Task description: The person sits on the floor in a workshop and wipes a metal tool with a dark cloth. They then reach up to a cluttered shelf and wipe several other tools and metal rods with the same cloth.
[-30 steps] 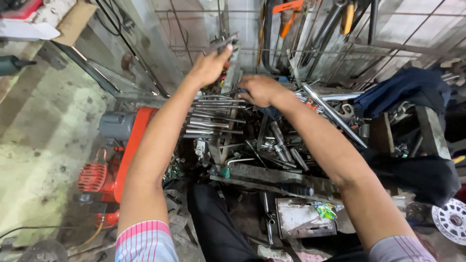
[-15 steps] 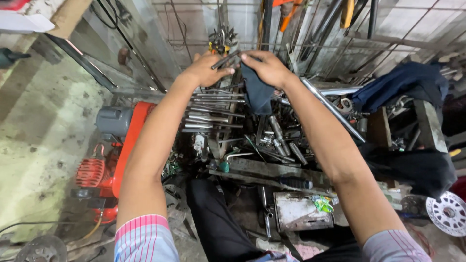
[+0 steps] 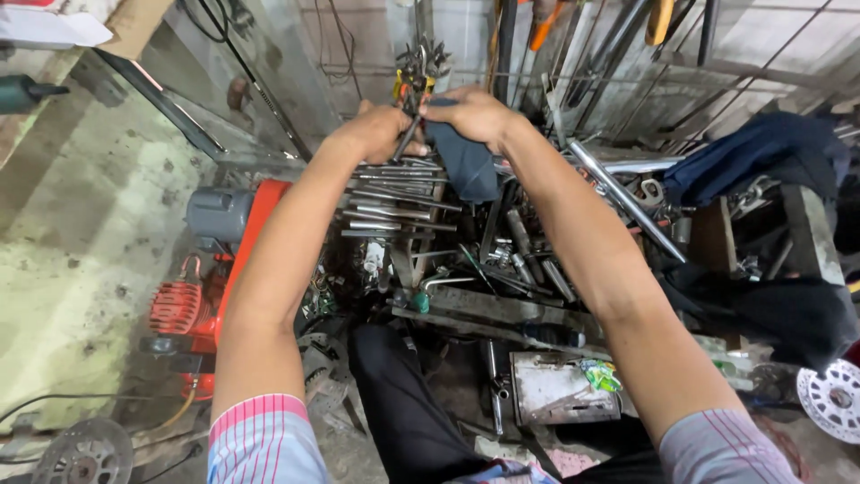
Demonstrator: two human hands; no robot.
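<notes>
above a cluttered bench (image 3: 555, 385) of steel rods (image 3: 394, 202), left hand (image 3: 372, 133) grips a tool (image 3: 408, 134), right hand (image 3: 470, 112) seemingly clutches dark cloth (image 3: 466, 166).

dark blue cloth (image 3: 466, 159) | hung limp at 12 o'clock | thin metal tool (image 3: 408, 136) | slanted at 11 o'clock

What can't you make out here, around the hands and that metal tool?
- Metal tool, head view: the left hand covers most of it, so its kind is unclear.
- Dark cloth: the right hand hides its top.
- Hanging tools: too small to identify.
- Disc: cut off by the right edge.
</notes>
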